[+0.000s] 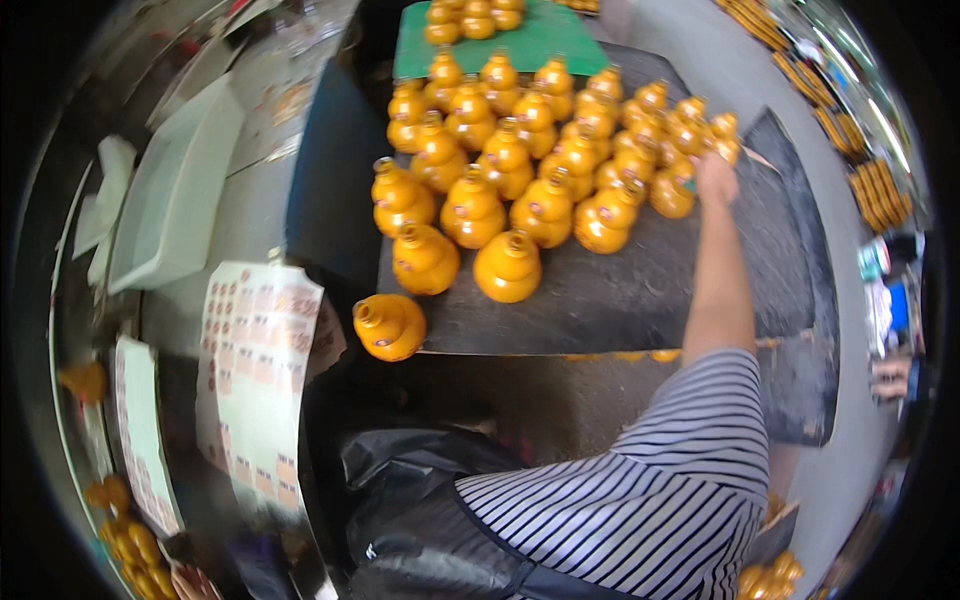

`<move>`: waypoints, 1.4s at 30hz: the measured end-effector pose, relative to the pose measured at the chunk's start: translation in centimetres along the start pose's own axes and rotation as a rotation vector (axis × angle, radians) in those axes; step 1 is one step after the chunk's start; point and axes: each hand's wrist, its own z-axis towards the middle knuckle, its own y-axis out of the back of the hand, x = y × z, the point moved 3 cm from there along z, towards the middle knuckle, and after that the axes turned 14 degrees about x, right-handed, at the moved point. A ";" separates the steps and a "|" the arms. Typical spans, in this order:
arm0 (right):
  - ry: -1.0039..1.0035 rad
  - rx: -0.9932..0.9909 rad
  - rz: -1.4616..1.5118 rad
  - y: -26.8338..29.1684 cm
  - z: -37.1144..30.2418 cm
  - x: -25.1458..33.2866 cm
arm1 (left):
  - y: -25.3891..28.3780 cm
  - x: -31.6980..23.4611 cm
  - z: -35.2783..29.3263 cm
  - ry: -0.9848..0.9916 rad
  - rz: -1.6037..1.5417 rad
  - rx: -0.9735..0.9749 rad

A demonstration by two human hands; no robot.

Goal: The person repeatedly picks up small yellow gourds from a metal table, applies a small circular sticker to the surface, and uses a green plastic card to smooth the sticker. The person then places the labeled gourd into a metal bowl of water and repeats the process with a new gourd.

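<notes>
The right arm reached from a striped sleeve [700,430] at lower right, elbow nearly straight. Left-of-frame printed sheets [252,385] were too small to read. Yellow gourd-shaped bottles [473,210] filled the bench [590,310], upper centre; the right hand [717,182] met their right edge, its grip unclear. The left hand's state could not be told.

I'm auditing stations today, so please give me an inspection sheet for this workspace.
Surface: dark tabletop, green mat at the far end.
Job's things: yellow gourd-shaped bottles, standing crowded; one at the near left corner.
Clutter: printed sheets and pale tub, left of the tabletop.
Hands: right hand at the bottles on the right side, grip unclear; left hand not clearly seen.
Cables: nothing seen.
Surroundings: more yellow items on the right.
</notes>
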 end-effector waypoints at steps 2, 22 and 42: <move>0.132 0.002 -0.025 -1.1 5.1 -2.8 | 1.0 4.4 1.2 0.069 -0.429 0.066; 1.552 0.090 0.636 6.6 -32.6 35.6 | 14.1 8.8 -14.5 0.204 0.773 -0.736; 1.880 0.453 0.528 6.6 -64.5 51.2 | 37.3 7.5 -20.9 0.439 0.535 -0.792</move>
